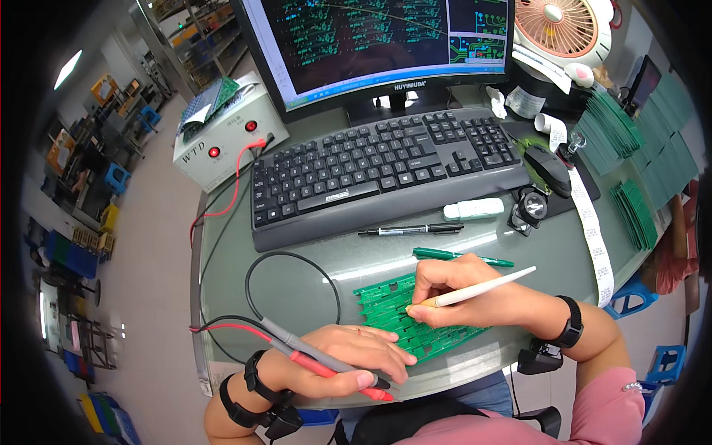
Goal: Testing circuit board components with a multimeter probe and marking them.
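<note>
A green printed circuit board panel (386, 300) lies flat on the table in front of me. My right hand (463, 285) pinches a white pen-like tool (493, 285) with a yellowish front part; its tip points down at the board and is hidden by my fingers. My left hand (345, 352) rests at the board's near left edge. Its thumb and palm hold two test probes, a grey one (297, 341) and a red one (317, 364), their tips pointing right, beside the board's near edge. Their leads run off to the left.
Behind the board lie a green pen (463, 257), a black pen (411, 230) and a white correction-fluid bottle (475, 209). Beyond are a keyboard (386, 167), monitor (386, 44), mouse (547, 169) and grey test box (230, 137). A paper strip (589, 237) and stacked green boards (634, 215) are at right.
</note>
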Tool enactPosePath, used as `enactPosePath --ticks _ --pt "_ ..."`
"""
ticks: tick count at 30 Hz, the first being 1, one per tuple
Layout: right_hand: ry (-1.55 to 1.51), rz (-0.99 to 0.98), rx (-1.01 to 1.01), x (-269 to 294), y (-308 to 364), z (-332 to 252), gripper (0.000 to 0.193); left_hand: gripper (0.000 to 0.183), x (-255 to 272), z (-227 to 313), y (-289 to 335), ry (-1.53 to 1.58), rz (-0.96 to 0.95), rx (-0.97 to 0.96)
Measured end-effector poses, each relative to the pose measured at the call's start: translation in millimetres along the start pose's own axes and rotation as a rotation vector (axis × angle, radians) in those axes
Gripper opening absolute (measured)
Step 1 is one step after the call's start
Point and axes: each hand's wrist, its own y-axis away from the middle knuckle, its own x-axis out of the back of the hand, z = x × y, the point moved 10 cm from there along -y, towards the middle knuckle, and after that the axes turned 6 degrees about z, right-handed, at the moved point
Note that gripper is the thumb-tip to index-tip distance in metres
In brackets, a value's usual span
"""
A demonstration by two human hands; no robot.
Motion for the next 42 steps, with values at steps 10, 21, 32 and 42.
enactPosePath --ticks 10,21,32,42 --pt "0.005 -0.030 -0.020 -2.1 0.3 1.0 0.020 0.045 0.7 -0.1 0.8 -0.003 0.015 0.023" --pt "0.024 -0.030 -0.026 -3.4 -1.5 -2.5 0.020 0.037 4.5 5.3 0.4 -0.015 0.020 -0.047" --pt "-0.050 -0.058 -0.093 -4.8 -0.3 4.7 0.018 0.035 5.8 5.3 -3.5 -0.001 0.002 -0.027" --pt "-0.005 -0.028 -0.046 -4.2 -1.5 0.9 0.018 0.026 19.6 14.0 -0.5 0.036 0.184 -0.122"
